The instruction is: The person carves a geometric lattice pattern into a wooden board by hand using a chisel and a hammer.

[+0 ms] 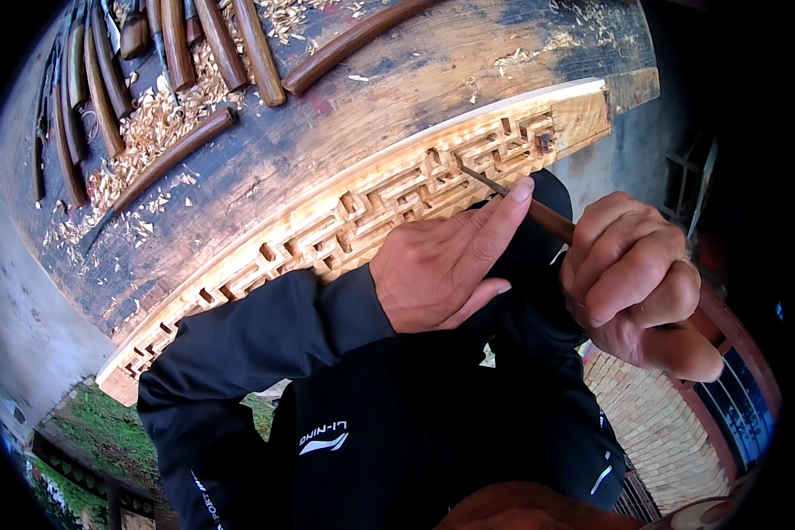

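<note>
A long wooden board (583, 113) with a recessed, maze-like carved pattern runs diagonally along the near edge of the workbench. My right hand (632, 283) is wrapped round the brown wooden handle of a carving chisel (549, 220). The chisel's thin blade slants left and away from me, and its tip meets the carved pattern toward the board's right end. Lying over the board's near edge, my left hand (455, 256) has its fingers stretched out and its thumb apart. Its index fingertip rests against the chisel's shaft.
Several wooden-handled carving tools (178, 53) lie at the bench's far left among curled wood shavings (155, 124). One separate chisel (172, 159) lies nearer the board; another brown handle (353, 44) lies at the far middle. The worn workbench (415, 79) ends at the right.
</note>
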The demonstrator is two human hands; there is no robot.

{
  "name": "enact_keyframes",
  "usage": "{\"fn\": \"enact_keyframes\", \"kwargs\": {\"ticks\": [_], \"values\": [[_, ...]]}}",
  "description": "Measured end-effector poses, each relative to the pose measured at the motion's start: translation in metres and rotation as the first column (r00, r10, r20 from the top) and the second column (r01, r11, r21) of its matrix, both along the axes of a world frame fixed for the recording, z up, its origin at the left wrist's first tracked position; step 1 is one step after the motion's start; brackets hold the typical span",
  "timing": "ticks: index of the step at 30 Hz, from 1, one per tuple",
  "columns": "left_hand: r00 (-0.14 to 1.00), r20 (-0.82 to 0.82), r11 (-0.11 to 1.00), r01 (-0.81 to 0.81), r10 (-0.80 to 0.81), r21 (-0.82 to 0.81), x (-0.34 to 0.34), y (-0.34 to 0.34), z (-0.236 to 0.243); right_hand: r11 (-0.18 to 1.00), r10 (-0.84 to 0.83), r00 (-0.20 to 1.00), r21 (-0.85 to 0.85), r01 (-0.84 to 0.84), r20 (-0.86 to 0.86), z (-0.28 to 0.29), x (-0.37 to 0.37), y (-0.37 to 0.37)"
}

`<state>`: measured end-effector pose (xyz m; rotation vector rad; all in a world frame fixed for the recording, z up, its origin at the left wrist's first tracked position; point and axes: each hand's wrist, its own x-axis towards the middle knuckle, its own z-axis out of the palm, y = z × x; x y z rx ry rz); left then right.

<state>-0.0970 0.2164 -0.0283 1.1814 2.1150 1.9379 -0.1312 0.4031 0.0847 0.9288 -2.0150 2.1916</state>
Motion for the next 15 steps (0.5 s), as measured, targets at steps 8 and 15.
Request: {"fn": "enact_keyframes", "kwargs": {"ticks": [8, 15], "values": [[0.993, 0.106, 0.998, 0.054, -0.05, -0.034, 0.005, -0.003, 0.0, 0.996, 0.058, 0.998, 0.064, -0.058, 0.003, -0.002, -0.011, -0.004], [0.994, 0.105, 1.0, 0.02, -0.021, 0.008, 0.005, -0.001, 0.001, 0.989, 0.08, 0.997, 0.128, -0.079, -0.002, 0.003, -0.015, -0.01]]}}
